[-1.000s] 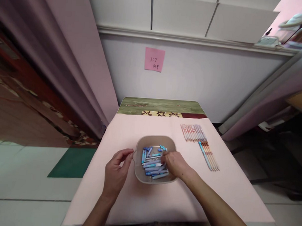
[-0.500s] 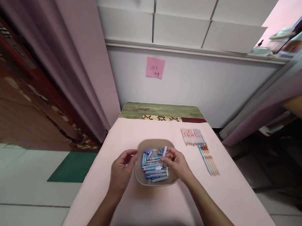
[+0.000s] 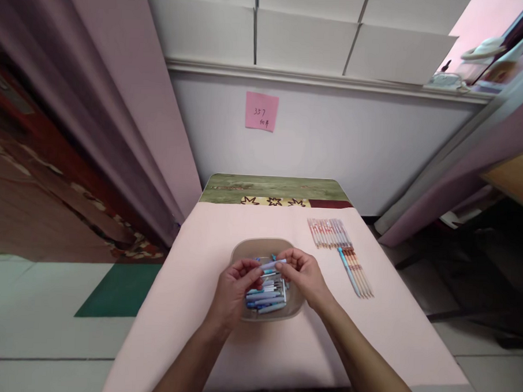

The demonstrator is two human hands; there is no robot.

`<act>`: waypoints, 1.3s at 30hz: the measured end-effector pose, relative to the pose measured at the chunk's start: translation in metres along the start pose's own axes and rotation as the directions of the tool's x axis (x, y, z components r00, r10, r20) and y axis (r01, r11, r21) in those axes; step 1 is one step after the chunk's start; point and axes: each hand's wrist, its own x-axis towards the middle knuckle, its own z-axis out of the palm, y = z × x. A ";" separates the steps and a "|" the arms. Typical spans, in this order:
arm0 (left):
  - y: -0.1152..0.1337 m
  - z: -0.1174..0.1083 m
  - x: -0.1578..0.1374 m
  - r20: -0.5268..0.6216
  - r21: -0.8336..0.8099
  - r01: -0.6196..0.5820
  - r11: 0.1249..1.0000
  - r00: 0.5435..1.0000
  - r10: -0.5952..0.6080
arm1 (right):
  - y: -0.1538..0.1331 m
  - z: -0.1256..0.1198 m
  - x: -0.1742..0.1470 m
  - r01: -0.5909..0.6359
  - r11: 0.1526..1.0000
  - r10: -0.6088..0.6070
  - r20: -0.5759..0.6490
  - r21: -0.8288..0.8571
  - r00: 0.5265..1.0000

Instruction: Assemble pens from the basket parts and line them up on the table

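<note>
A small pale-blue cap (image 3: 272, 264) lies crosswise between the two hands, held over the middle of a shallow grey bowl (image 3: 242, 250) that sits on the bench (image 3: 198, 257). The left hand (image 3: 234, 287) pinches one end of the cap with its fingertips, and the right hand (image 3: 303, 276) grips the other end the same way; both hands hover just above the bowl, close together. At this size it is hard to say whether the piece is a single cap or a cap joined to something short. Below the hands, the bowl holds a loose heap of blue caps (image 3: 266, 294), most lying roughly side by side. The bench is covered by a pale pink sheet, and at its far edge a strip of green and yellow patterned cloth (image 3: 274, 191) shows. To the right of the bowl, well apart from it, a row of pens (image 3: 329, 232) lies neatly side by side, with a second bundle of pens (image 3: 358, 274) just nearer, one of them blue. On the white wall behind the bench hangs a pink sticky note (image 3: 262, 111) with handwriting on it. A purple curtain (image 3: 118, 97) hangs at the left.
</note>
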 end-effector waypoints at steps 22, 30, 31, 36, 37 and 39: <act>-0.012 -0.066 -0.009 -0.308 0.259 -0.201 0.945 0.910 0.278 | 0.013 0.008 0.013 0.052 -0.056 0.180 0.041 -0.997 0.983; -0.009 -0.068 -0.012 -0.325 0.255 -0.199 0.946 0.904 0.278 | 0.024 0.024 0.038 0.204 -0.022 0.204 0.195 -0.979 0.959; -0.008 -0.066 -0.013 -0.317 0.249 -0.201 0.947 0.908 0.276 | 0.027 0.028 0.040 0.231 -0.012 0.212 0.223 -0.973 0.952; -0.004 -0.062 -0.019 -0.305 0.254 -0.213 0.943 0.908 0.287 | 0.038 0.037 0.044 0.280 0.021 0.219 0.277 -0.960 0.935; -0.003 -0.062 -0.020 -0.311 0.259 -0.213 0.942 0.905 0.290 | 0.039 0.036 0.043 0.281 0.033 0.211 0.282 -0.959 0.936; -0.002 -0.063 -0.021 -0.313 0.267 -0.213 0.940 0.903 0.293 | 0.036 0.033 0.041 0.283 0.070 0.182 0.292 -0.956 0.939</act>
